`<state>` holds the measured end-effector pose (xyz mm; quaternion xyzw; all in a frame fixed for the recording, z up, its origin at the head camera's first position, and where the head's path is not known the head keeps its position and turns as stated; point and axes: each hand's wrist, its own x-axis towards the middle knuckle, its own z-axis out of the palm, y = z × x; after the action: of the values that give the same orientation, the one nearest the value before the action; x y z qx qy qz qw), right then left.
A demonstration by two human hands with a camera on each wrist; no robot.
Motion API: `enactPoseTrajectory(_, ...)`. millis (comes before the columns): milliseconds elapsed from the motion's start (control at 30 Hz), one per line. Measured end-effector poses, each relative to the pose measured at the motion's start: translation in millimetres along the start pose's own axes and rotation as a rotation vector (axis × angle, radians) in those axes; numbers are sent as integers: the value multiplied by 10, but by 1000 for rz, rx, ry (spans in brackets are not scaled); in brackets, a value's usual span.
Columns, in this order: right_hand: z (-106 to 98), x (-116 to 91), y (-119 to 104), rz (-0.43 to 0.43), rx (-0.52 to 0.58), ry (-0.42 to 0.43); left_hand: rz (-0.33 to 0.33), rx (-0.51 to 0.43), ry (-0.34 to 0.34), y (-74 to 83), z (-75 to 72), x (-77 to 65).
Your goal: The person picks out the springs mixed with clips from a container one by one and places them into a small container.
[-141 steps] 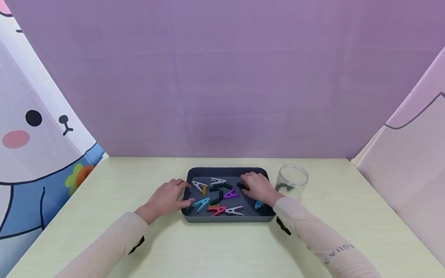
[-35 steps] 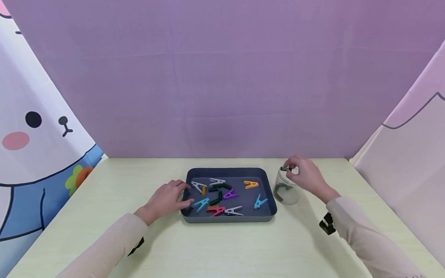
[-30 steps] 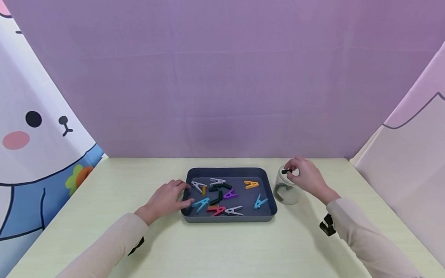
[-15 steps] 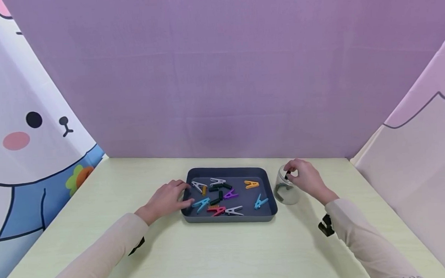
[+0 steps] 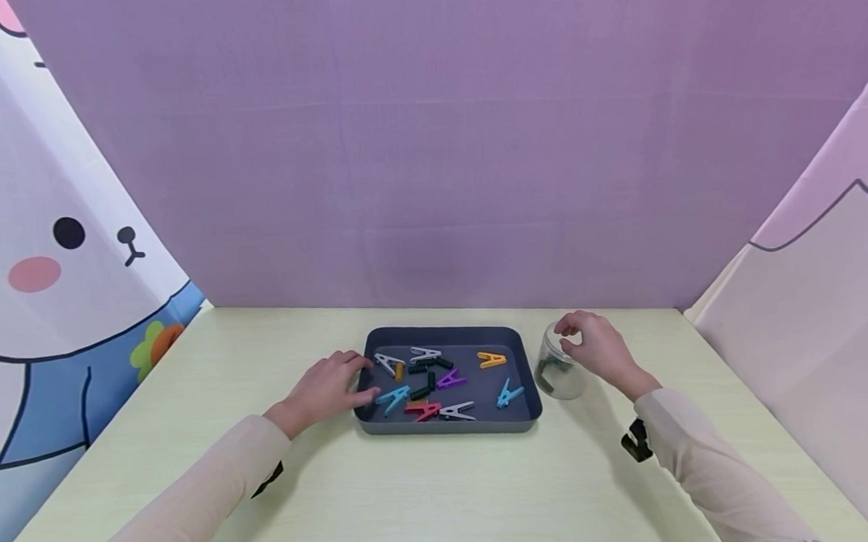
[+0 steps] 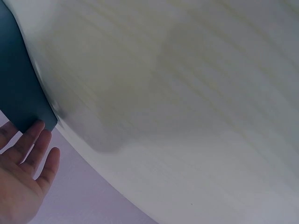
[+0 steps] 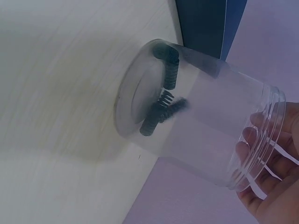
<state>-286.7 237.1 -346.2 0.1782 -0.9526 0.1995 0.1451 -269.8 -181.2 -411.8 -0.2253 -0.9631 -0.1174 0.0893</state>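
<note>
My left hand (image 5: 326,385) rests at the left rim of the dark grey tray (image 5: 448,427), fingers loosely extended. In the left wrist view its fingertips (image 6: 38,125) touch the tray's outer wall. At the mouth of a clear jar (image 7: 205,126), to the right of the tray, my right hand (image 5: 597,351) has thumb and fingers apart, holding nothing. Several dark green coil springs (image 7: 171,74) lie at the jar's bottom; one looks blurred. Inside the tray are more dark green springs (image 5: 431,381), yellow ones (image 5: 399,371) and plastic clips, including an orange clip (image 5: 492,359).
Purple (image 5: 452,380), red (image 5: 424,411), blue and white clips lie spread through the tray. The pale table (image 5: 444,497) ends at a purple cloth backdrop (image 5: 429,158), with printed cloth on the left side.
My right hand went from the tray to the jar with a dark green spring, turned it upright over the mouth, and let it drop in. My left hand stayed at the tray.
</note>
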Motion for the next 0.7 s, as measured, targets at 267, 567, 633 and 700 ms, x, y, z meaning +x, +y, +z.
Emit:
enactPoseTrajectory(267, 1, -10, 10, 6, 8, -3, -6, 5, -9, -8, 8, 6)
enactPoseTrajectory(567, -6, 8, 10, -12, -7, 12, -3, 11, -6, 0, 3, -1)
enactPoseTrajectory(633, -8, 22, 7, -23, -16, 26, -1, 12, -4, 0, 1, -1)
enactPoseTrajectory(700, -15, 35, -3, -36, -22, 36, 0, 13, -2, 0, 0, -1)
